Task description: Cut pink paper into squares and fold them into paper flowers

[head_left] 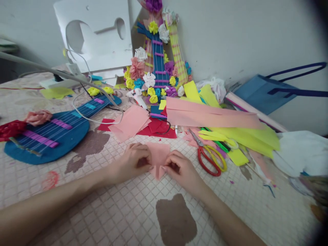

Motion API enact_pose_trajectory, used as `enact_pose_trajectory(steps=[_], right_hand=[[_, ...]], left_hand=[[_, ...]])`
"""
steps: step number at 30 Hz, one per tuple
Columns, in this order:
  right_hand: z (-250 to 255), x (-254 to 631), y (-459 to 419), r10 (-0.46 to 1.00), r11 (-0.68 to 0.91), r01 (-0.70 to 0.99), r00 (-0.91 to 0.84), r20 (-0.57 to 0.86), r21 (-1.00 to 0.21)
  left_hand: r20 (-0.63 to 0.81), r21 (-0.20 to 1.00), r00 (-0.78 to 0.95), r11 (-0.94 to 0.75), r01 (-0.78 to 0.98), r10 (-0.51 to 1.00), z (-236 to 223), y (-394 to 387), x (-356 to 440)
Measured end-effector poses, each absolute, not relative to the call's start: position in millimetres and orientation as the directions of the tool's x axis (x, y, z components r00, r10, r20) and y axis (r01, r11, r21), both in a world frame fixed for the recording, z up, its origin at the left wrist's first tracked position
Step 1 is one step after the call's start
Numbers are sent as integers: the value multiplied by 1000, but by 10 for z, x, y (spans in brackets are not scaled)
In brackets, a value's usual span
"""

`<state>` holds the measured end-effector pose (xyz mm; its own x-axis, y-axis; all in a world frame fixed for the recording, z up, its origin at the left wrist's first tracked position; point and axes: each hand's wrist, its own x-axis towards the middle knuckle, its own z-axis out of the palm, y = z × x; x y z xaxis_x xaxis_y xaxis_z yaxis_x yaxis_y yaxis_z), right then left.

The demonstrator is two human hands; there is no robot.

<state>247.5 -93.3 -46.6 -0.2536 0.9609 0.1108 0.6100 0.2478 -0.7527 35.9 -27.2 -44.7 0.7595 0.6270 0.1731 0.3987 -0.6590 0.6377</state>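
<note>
A small sheet of pink crepe paper is held between my two hands over the patterned tablecloth. My left hand pinches its left side, and my right hand pinches the lower right side. The paper's lower end narrows to a point between the fingertips. Just beyond my hands lie a stack of pink paper squares and some red paper pieces. To the right of my right hand are scissors with red and yellow handles.
A blue guitar-shaped craft with paper roses lies at left. Decorated guitar crafts lean on the wall behind a white glue gun. A long pink paper strip, yellow paper and a blue bag are at right. A white cable loops at left.
</note>
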Motion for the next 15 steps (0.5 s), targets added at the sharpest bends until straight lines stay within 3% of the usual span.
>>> enact_pose_trajectory(steps=[5,15], right_hand=[[-525,2404,-932,969,243,637,-198,149,-732],[-539,2392,-937,968,248,683,-194,156,-687]], left_hand=[[142,596,681,-611,521,719,-471,-373,432],[217,538,615,-619,572,758,-570,-447,472]])
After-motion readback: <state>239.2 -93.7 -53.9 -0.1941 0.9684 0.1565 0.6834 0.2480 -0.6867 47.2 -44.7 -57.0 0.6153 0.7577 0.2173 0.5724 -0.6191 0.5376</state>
